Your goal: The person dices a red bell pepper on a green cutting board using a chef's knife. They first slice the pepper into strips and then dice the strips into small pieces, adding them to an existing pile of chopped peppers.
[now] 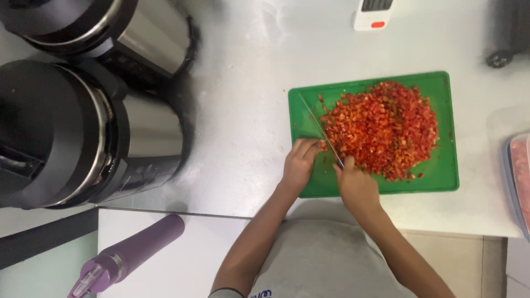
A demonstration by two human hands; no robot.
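White tabletop [248, 110], with green rectangular plastic cutting board [447, 171]. Right hand [356, 185] closed around handle of thin steel knife [320, 129], blade slanting away along near-left edge of heap. Left hand [300, 163] just beside, fingers curled, resting on board, holding nothing. Heap of finely diced red pepper [383, 129] beyond right hand: dicing judged nearly complete.

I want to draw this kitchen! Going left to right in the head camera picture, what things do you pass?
Big steel cooker → purple bottle → left hand → right hand → chopped red pepper pile → container of pink food.
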